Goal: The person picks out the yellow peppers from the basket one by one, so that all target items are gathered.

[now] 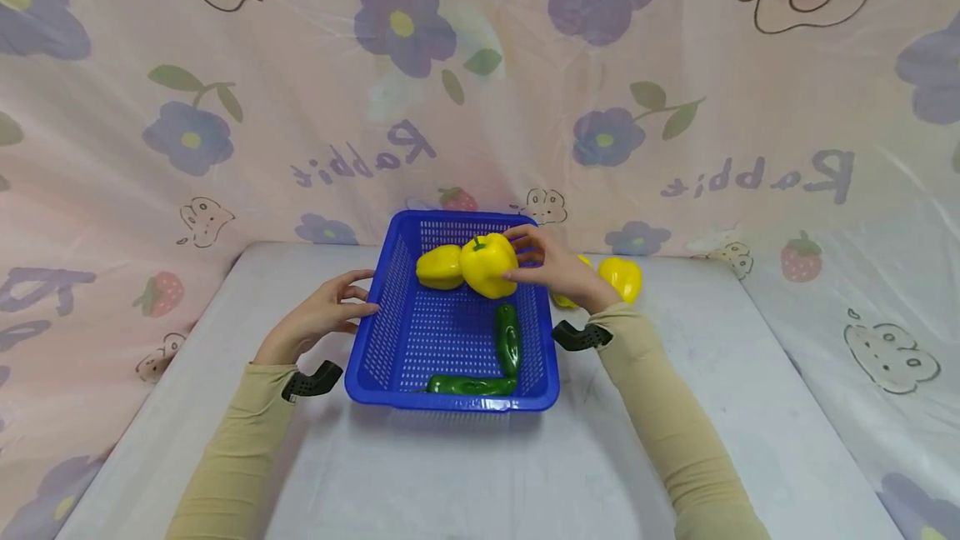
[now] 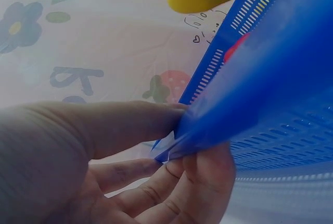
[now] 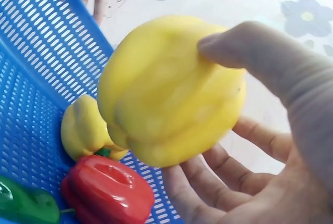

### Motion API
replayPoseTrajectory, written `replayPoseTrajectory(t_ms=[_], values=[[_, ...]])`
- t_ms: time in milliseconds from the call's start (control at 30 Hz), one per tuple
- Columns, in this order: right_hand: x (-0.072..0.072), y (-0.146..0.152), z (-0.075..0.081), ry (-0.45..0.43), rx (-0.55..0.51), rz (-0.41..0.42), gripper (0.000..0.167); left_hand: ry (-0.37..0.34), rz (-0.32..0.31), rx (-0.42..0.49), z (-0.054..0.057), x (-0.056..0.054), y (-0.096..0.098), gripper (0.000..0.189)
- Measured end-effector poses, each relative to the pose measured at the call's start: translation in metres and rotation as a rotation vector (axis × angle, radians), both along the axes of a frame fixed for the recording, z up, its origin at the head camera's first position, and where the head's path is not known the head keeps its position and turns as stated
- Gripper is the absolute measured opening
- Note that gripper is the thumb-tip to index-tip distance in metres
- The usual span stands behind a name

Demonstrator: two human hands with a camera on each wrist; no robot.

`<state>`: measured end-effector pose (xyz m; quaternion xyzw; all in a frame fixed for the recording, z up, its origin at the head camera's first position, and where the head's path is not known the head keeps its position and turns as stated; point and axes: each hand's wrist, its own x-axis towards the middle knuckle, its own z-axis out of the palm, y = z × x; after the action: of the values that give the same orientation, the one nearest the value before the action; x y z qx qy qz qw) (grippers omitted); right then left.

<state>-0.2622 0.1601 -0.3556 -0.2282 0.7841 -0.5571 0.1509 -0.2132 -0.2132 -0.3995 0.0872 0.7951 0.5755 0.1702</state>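
My right hand (image 1: 551,263) holds a yellow bell pepper (image 1: 489,265) above the blue plastic basket (image 1: 452,401), thumb on one side and fingers on the other. With thumb and fingers my left hand (image 1: 324,315) grips the basket's left rim; the pinch shows close up in the left wrist view. Inside the basket another yellow bell pepper (image 1: 440,267) lies toward the back. A red bell pepper (image 3: 109,190) beside it shows in the right wrist view, hidden from the head view. Two long green peppers, one upright along the right side (image 1: 507,340) and one along the front (image 1: 471,385), lie there too.
Right of the basket, behind my right wrist, are two more yellow bell peppers, one partly covered (image 1: 564,301) and one beside it (image 1: 621,279). A white table (image 1: 675,407) bears everything. A printed cloth (image 1: 487,107) hangs behind and at the sides.
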Motion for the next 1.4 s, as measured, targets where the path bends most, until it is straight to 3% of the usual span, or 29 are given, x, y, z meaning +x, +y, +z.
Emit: replayPoseTrajectory(t_ms=[300,700,1400], values=[[0.008,0.019,0.007,-0.057,-0.042,-0.085,0.062,-0.001,-0.001,-0.001,0.0,0.0,0.001,0.071],[0.014,0.044,-0.001,-0.07,-0.101,-0.143,0.063,0.007,-0.006,-0.014,-0.001,0.002,-0.003,0.073],[0.042,0.095,-0.011,-0.087,-0.028,-0.284,0.068,0.008,-0.007,-0.014,-0.002,0.0,-0.001,0.072]])
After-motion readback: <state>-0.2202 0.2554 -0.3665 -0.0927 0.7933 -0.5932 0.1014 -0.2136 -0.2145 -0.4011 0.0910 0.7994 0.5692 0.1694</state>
